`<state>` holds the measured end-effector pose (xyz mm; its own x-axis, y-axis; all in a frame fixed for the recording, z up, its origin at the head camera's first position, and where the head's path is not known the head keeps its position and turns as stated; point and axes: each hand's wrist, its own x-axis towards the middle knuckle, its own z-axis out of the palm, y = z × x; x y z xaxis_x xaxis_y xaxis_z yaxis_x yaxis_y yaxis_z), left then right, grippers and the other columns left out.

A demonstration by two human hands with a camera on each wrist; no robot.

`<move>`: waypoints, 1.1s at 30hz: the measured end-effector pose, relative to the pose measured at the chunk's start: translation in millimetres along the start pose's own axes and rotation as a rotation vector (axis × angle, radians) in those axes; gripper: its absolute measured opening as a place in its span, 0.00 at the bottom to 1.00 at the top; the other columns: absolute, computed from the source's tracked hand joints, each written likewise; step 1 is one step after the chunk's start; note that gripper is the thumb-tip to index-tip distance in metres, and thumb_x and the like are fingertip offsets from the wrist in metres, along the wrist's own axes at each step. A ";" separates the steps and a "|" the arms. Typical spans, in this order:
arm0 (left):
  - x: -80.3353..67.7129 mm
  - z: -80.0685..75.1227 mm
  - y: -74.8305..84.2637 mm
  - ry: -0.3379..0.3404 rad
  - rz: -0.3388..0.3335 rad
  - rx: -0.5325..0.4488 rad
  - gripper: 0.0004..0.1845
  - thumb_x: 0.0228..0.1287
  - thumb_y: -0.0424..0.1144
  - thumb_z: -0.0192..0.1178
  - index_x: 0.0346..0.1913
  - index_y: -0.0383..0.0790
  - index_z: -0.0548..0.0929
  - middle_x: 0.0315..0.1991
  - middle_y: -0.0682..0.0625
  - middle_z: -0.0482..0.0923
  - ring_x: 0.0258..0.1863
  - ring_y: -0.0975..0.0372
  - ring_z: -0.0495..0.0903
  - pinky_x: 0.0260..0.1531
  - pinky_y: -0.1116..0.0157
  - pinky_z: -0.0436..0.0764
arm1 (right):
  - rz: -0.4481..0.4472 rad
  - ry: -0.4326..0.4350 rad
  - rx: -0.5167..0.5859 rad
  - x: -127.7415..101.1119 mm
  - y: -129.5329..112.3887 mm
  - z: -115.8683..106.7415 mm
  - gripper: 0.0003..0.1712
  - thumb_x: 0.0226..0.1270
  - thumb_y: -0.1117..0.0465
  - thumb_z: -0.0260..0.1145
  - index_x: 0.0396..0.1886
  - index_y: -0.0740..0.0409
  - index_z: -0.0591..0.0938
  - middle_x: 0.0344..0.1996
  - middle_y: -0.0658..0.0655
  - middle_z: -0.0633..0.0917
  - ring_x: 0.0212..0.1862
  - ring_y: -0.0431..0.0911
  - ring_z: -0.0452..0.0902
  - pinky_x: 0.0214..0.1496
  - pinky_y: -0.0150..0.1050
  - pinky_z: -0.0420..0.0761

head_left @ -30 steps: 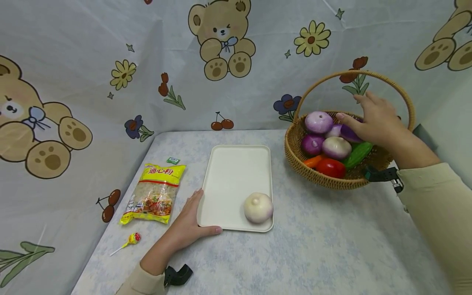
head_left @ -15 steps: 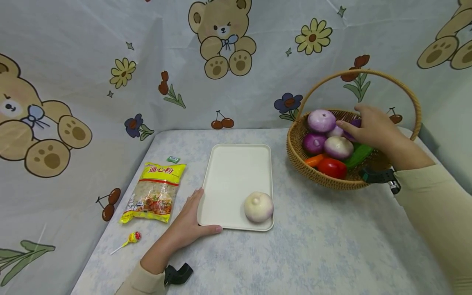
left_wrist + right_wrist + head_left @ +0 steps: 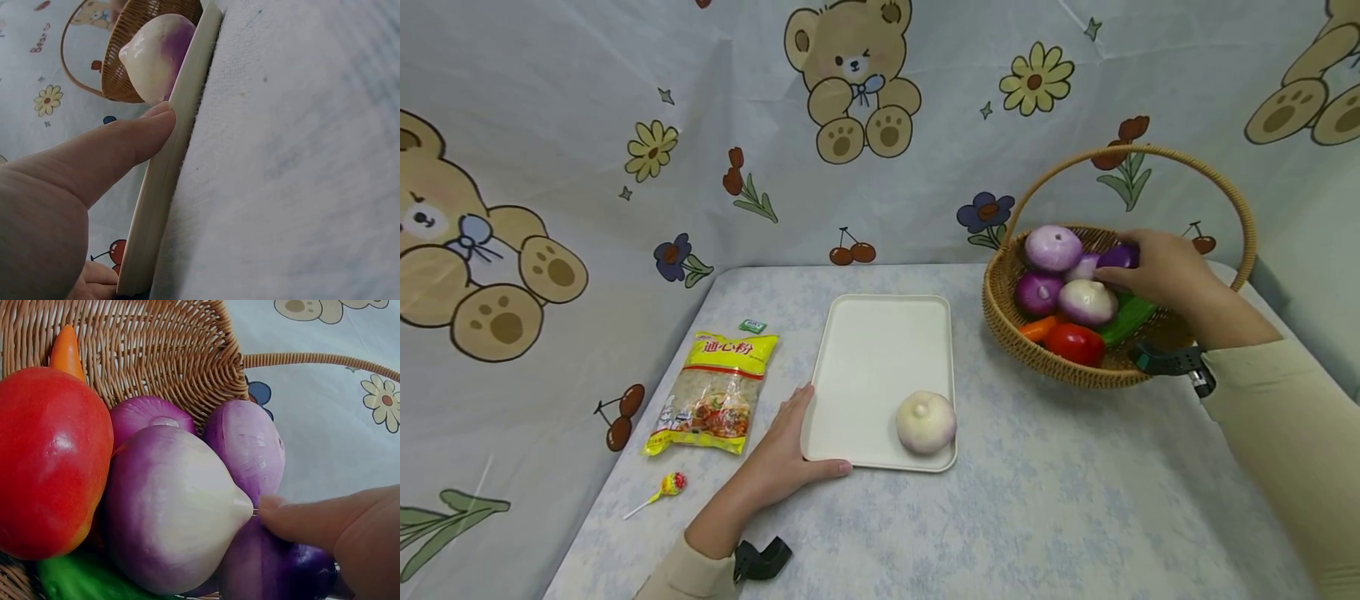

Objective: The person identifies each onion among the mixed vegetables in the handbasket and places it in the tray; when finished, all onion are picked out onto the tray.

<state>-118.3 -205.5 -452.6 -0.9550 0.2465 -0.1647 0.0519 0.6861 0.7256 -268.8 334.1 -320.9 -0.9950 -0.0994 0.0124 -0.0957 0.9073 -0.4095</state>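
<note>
at the far left of the table lies a lollipop (image 3: 664, 490), and just behind it a yellow pasta packet (image 3: 715, 394) lies flat, with a small green sachet (image 3: 752, 326) behind its top edge.

the left hand (image 3: 784, 457) rests flat on the tabletop at the near left corner of the white tray (image 3: 880, 350). its forearm comes in from the lower edge of the head view, sleeve at the wrist. the fingers are straight and laid along the tray's left rim; the thumb stretches along the near rim. in the left wrist view the thumb (image 3: 119, 150) presses against the rim of the tray (image 3: 169, 169); the hand is extended and grips nothing. 1 pale onion (image 3: 926, 422) with a faint purple blush sits in the tray's near right corner, apart from the hand.

to the right stands the wicker basket (image 3: 1052, 358) with its arched handle. it holds a pale purple onion (image 3: 1053, 247), a darker red onion (image 3: 1037, 292), a white-purple onion (image 3: 1087, 301), a red tomato (image 3: 1074, 342), an orange carrot (image 3: 1036, 327) and a green cucumber (image 3: 1126, 320).

the right hand (image 3: 1159, 271) reaches into the basket from the right, under the handle, forearm stretched across the basket's near right rim. its fingers are curled over a dark purple onion (image 3: 1116, 256) at the back of the basket. in the right wrist view a finger (image 3: 319, 519) lies on that dark purple onion (image 3: 275, 569), just beside the tip of the white-purple onion (image 3: 172, 509).
</note>
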 end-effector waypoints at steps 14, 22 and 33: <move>-0.3 0.7 0.5 0.014 0.003 0.007 0.73 0.49 0.68 0.79 0.86 0.40 0.45 0.85 0.39 0.40 0.82 0.45 0.38 0.74 0.36 0.49 | -0.063 0.068 -0.002 -10.1 -23.9 -9.6 0.46 0.74 0.41 0.70 0.76 0.69 0.68 0.62 0.82 0.73 0.57 0.76 0.70 0.57 0.74 0.72; -1.9 0.3 0.3 0.008 -0.017 0.006 0.74 0.47 0.69 0.80 0.87 0.43 0.43 0.85 0.42 0.39 0.83 0.47 0.37 0.75 0.37 0.47 | -0.168 0.036 0.081 -29.8 -71.5 -5.6 0.44 0.72 0.43 0.73 0.78 0.61 0.70 0.67 0.74 0.74 0.60 0.72 0.72 0.55 0.72 0.77; -0.9 0.3 0.5 0.002 -0.018 0.003 0.75 0.46 0.70 0.79 0.87 0.45 0.43 0.86 0.44 0.38 0.83 0.49 0.37 0.75 0.38 0.47 | -0.514 0.145 0.129 -58.6 -150.3 48.1 0.38 0.67 0.56 0.80 0.72 0.62 0.77 0.68 0.64 0.79 0.67 0.62 0.74 0.66 0.65 0.73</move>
<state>-117.3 -205.2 -452.2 -0.9563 0.2331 -0.1763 0.0359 0.6923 0.7207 -194.7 183.9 -303.9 -0.8155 -0.4512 0.3624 -0.5755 0.6983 -0.4255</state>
